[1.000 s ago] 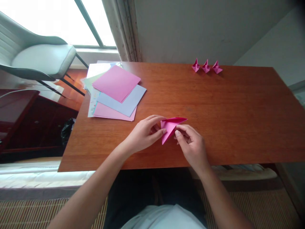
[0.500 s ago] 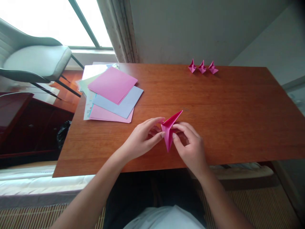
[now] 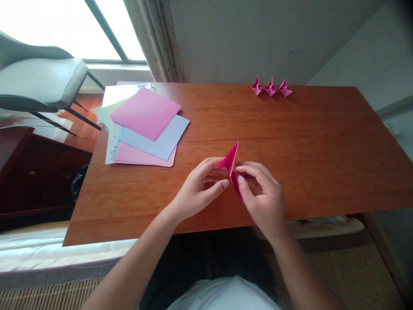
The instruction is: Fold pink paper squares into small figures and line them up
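Above the near part of the table is a folded bright pink origami paper [image 3: 229, 162], a long pointed shape with one tip up and the other slanting down to the right. My right hand [image 3: 263, 196] pinches its lower part between thumb and fingers. On the other side, my left hand [image 3: 201, 183] has its thumb apart from its index finger. Its index fingertip meets the paper's left corner, while the thumb is off the paper. The ends of some left fingers are hidden behind the fold.
Three small pink origami pieces [image 3: 270, 88] stand in a row at the table's far edge. At the left lie pink sheets [image 3: 146, 113], a light blue sheet [image 3: 171, 133] and other papers. A grey chair [image 3: 41, 82] stands left of the wooden table [image 3: 322, 150].
The origami paper has turned, its upper tip now steeper and its lower tip swung right. My left thumb has come off it. The view has shifted slightly.
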{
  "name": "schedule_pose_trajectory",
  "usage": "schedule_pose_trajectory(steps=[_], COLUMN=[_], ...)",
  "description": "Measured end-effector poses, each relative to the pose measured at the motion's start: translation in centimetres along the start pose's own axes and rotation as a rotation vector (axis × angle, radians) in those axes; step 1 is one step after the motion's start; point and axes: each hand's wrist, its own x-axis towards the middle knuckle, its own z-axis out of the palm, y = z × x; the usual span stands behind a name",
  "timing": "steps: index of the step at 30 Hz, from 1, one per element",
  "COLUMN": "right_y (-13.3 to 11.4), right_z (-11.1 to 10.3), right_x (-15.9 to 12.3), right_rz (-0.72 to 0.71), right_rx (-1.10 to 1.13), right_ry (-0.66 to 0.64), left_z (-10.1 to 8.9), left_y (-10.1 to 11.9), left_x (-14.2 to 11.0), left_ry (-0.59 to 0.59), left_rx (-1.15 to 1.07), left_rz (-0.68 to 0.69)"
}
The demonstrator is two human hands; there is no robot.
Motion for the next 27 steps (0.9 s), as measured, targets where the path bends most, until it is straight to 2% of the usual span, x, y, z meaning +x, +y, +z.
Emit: schedule_pose_trajectory(steps=[13,27], right_y=[-0.8,-1.0], right_z=[1.0,0.9], right_x=[0.4,0.3], right_rz=[0.04,0.002], right_rx=[0.088,0.109], right_ry=[0.024,-0.027], left_z=[0.0,0.1], left_y=[-0.4,-1.1], left_x=[-0.2,-0.2], left_ry=[-0.013,0.01], left_rx=[-0.119,-0.219], left_rz=[-0.017,0.015])
